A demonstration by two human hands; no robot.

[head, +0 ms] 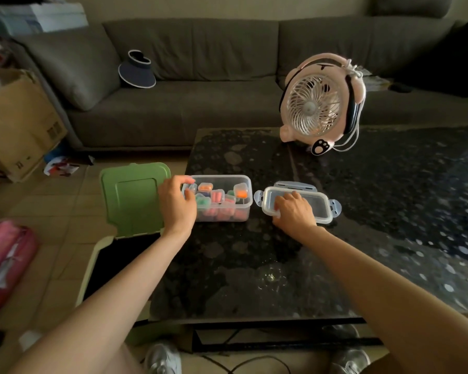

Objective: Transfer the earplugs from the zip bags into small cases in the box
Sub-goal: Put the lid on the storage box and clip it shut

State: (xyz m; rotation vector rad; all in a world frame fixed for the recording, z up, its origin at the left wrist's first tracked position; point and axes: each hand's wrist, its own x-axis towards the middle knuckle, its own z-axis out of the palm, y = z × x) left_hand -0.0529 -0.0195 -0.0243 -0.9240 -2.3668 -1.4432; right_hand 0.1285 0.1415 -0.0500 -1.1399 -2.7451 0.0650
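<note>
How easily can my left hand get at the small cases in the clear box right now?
Probably yes. The left hand grips the left end of the box, thumb inside; the lid lies aside under the right hand, so the cases are uncovered.

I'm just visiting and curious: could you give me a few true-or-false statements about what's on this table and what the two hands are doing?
1. The clear box holds small cases with coloured earplugs inside. True.
2. The lid is snapped shut on the clear box. False: it lies on the table just to the right of the box.
3. The left hand grips the left end of the clear box. True.
4. The right hand holds a zip bag. False: it holds the lid's rim, and no bag is in it.
5. The pink fan stands on the sofa. False: it stands on the dark table.
</note>
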